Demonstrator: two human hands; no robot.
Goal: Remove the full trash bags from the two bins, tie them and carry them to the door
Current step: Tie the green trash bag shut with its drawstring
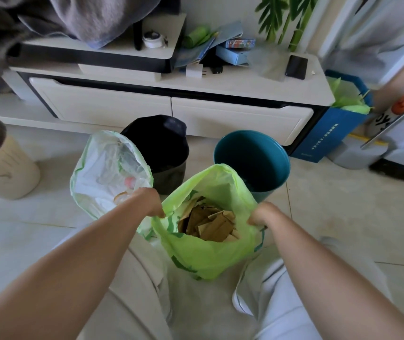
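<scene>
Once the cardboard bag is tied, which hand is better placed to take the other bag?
Left, probably. The left hand grips the green bag right beside the pale bag, which stands open on that side. The right hand is across the green bag, farther away.

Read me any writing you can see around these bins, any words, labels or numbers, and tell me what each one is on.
Nothing here can be read with confidence.
Blue box beside the cabinet: a column of light characters down its side, too small to read.
White sign at the right edge: large black marks, cut off and unclear.
Small boxes on the cabinet top: colourful print, blurred.
Green bag held by both hands: dark green printing, creased and unreadable.
</scene>
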